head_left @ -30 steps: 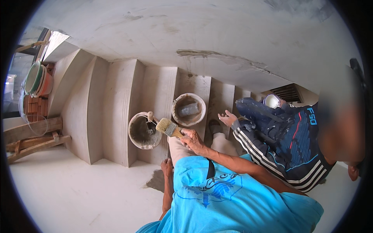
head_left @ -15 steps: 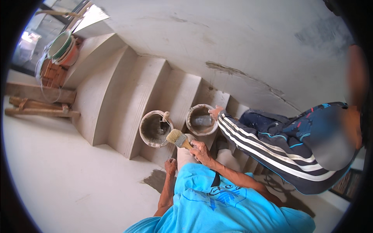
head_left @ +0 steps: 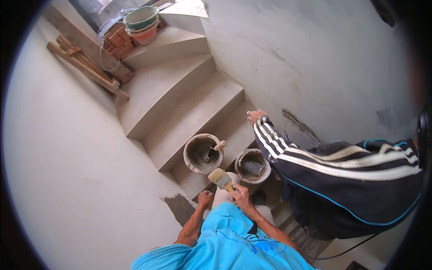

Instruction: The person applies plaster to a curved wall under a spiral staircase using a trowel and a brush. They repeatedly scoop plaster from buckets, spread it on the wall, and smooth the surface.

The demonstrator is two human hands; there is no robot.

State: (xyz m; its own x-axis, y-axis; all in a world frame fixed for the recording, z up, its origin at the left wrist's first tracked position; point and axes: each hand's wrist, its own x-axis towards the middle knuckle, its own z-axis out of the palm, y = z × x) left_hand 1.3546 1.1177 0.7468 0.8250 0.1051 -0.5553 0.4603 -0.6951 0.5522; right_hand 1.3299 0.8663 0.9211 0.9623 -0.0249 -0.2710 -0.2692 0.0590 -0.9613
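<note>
My right hand (head_left: 243,198) is wrapped round the wooden handle of a wide, flat paintbrush (head_left: 220,178) with pale bristles and a metal band. The brush is held over my knee, bristles toward the upper left. Curled into a loose fist beside my other knee is my left hand (head_left: 205,198); I see nothing in it. Just beyond the brush, a mortar-crusted bucket (head_left: 186,155) stands on the stairs, with a wooden-handled trowel (head_left: 219,146) in it. A second bucket (head_left: 239,174), to its right, has a clear plastic container (head_left: 254,168) lying inside.
Concrete stairs (head_left: 180,121) climb away to the upper left between pale walls. At the top are stacked basins (head_left: 140,18), red bricks (head_left: 119,42) and wooden beams (head_left: 83,63). On the right a co-worker in a striped dark jacket (head_left: 342,180) reaches a hand (head_left: 255,116) toward the wall.
My view has turned, so the stairs lean differently in the picture. The co-worker's hand has left the right bucket's rim and moved up toward the wall. My grip on the paintbrush stays the same.
</note>
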